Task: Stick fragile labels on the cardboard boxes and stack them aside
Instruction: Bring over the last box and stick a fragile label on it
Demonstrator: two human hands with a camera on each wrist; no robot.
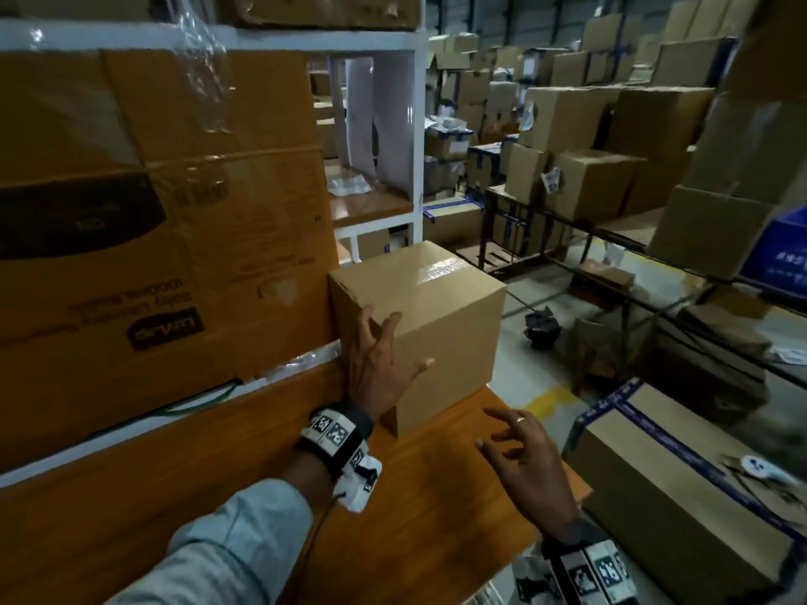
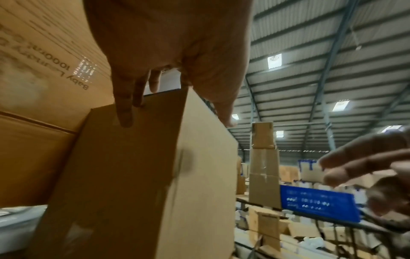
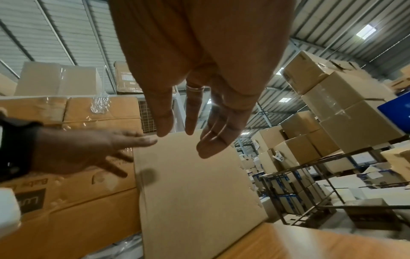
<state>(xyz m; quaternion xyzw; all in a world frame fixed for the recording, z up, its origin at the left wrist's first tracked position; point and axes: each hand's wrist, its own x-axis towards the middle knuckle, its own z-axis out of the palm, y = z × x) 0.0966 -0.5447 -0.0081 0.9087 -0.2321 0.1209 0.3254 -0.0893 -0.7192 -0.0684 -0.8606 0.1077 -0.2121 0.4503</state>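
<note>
A: While the cardboard box (image 1: 430, 325) is sitting at the far end of the wooden desk (image 1: 436, 495), hard against the big printed carton (image 1: 166, 220) on its left, we are laying our left hand (image 1: 375, 364) flat on its near corner.

B: We are spreading those fingers (image 2: 125, 112) straight across the box, pressing rather than clutching. Our right hand (image 1: 530, 462) is hovering above the desk just short of the box, its fingers (image 3: 165, 121) loose and parted, holding nothing.

A: We are seeing glossy tape on its top, but whether a label is there we cannot tell.
</note>
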